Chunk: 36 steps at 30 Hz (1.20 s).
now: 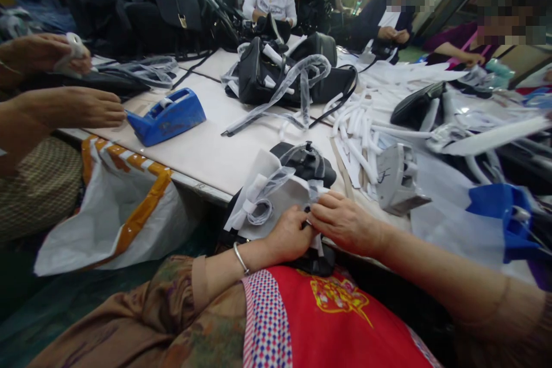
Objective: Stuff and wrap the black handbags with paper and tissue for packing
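Note:
A black handbag leans against the table edge in front of me, tilted, with white padding sheets over its face. Clear plastic film wraps its handle, and a coiled pale cord rests on the padding at the left. My left hand lies on the bag's front, fingers closed. From the right, my right hand meets it, fingers pinched together at the same spot. Between the fingertips is a small dark part of the bag; its kind is hidden by the fingers.
A blue tape dispenser stands left; a grey-white dispenser and another blue one stand right. White foam strips lie heaped near wrapped black bags. A co-worker's hands reach in from the left above a white sack.

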Available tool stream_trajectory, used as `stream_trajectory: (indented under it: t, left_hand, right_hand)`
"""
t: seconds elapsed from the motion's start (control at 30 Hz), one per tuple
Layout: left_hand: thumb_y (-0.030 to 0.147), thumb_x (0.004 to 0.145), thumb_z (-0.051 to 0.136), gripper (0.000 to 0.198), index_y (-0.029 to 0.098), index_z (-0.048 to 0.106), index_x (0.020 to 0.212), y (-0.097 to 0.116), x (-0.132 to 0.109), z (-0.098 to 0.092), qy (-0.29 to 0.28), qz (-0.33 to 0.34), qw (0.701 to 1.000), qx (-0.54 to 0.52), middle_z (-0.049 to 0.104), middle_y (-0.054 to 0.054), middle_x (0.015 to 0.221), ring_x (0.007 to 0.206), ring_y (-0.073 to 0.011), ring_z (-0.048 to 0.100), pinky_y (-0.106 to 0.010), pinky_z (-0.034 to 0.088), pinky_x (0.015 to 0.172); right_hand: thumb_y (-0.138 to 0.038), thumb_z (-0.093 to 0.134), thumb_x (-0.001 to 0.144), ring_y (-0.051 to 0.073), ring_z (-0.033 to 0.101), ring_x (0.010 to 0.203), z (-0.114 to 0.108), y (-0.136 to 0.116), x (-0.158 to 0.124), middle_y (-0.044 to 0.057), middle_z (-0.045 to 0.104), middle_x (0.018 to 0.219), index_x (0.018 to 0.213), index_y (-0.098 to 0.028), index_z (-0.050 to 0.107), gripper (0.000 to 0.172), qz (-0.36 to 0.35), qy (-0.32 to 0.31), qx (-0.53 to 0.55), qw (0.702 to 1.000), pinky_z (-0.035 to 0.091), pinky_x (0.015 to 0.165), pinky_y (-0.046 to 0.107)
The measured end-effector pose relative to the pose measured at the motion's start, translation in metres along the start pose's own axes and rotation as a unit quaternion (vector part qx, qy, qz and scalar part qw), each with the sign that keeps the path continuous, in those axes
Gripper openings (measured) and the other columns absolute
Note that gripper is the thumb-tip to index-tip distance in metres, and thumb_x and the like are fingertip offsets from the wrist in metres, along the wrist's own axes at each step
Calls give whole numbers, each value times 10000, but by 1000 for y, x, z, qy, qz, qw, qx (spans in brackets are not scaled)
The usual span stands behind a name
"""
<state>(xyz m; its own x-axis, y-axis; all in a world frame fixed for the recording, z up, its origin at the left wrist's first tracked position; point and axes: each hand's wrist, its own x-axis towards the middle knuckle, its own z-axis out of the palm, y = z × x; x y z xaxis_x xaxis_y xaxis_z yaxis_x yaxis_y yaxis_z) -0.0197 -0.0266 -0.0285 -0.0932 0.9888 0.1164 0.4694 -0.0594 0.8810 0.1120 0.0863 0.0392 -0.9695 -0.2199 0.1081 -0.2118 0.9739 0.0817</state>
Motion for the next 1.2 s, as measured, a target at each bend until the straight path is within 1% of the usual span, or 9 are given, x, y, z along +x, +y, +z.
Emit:
stream_trajectory:
  t: [0.13, 0.2, 0.37, 0.57, 0.9, 1.0, 1.1, 1.17, 1.2]
  left_hand:
    - [223, 889, 516, 280, 156, 616, 637, 1, 0, -4, -29, -15, 999, 21, 600, -24, 681, 726, -163, 533, -280, 407, 694]
    - [243, 903, 502, 293, 146, 627, 657, 3, 1, -8, -52, -22, 998, 3, 609, -27, 706, 735, -163, 537, -282, 409, 711]
    - [252, 873, 549, 201, 136, 654, 747, 5, 1, -16, -93, -31, 994, -39, 626, -31, 795, 810, -178, 547, -288, 420, 763]
    - [347, 952, 484, 311, 141, 673, 815, 1, 0, -16, -100, -23, 993, -62, 617, -42, 834, 840, -188, 536, -312, 421, 811]
    - [375, 1001, 412, 363, 149, 663, 867, 5, 2, -11, -99, -34, 993, -58, 644, -62, 922, 886, -192, 558, -318, 440, 853]
    - [365, 997, 426, 334, 153, 665, 897, 7, 1, -9, -90, -37, 994, -50, 644, -65, 946, 916, -196, 568, -314, 446, 866]
    - [371, 991, 429, 334, 153, 676, 935, 8, 1, -7, -83, -53, 994, -40, 640, -69, 956, 926, -200, 577, -307, 448, 854]
    - [383, 984, 432, 348, 150, 677, 901, 9, 2, -6, -84, -63, 994, -30, 636, -66, 926, 890, -197, 576, -299, 447, 817]
    - [390, 980, 433, 357, 149, 675, 876, 10, 2, -6, -84, -67, 994, -24, 633, -64, 903, 868, -195, 572, -296, 445, 794]
  right_hand:
    - [-155, 445, 971, 251, 514, 970, 12, -9, -27, 124, 669, 1079, 1177, -101, 629, 281, 26, 62, 17, 998, 394, 832, 394]
    - [-153, 430, 975, 263, 509, 1076, 18, -14, -37, 131, 660, 1175, 1258, -104, 590, 328, 44, 89, 28, 995, 400, 905, 412]
    - [-167, 480, 962, 246, 538, 1103, 36, -23, -50, 128, 688, 1147, 1290, -121, 581, 346, 93, 161, 26, 982, 422, 932, 414]
    - [-132, 473, 954, 263, 546, 1162, 55, -33, -53, 154, 684, 1202, 1259, -97, 609, 336, 126, 236, 32, 963, 471, 929, 418]
    - [-105, 503, 924, 258, 524, 1236, 70, -57, -52, 108, 674, 1249, 1321, -194, 602, 419, 247, 312, 70, 915, 474, 983, 439]
    - [-85, 525, 901, 266, 524, 1242, 69, -62, -51, 111, 647, 1276, 1294, -225, 627, 429, 272, 342, 94, 895, 485, 996, 452]
    - [-104, 551, 894, 270, 558, 1210, 56, -59, -64, 124, 619, 1291, 1279, -244, 641, 419, 326, 373, 124, 860, 506, 990, 455]
    - [-158, 586, 890, 277, 578, 1189, 41, -46, -84, 121, 618, 1289, 1261, -250, 656, 389, 399, 400, 112, 818, 500, 1001, 460]
    - [-193, 605, 885, 280, 586, 1179, 33, -35, -98, 118, 619, 1288, 1244, -246, 667, 368, 446, 417, 97, 786, 495, 1005, 459]
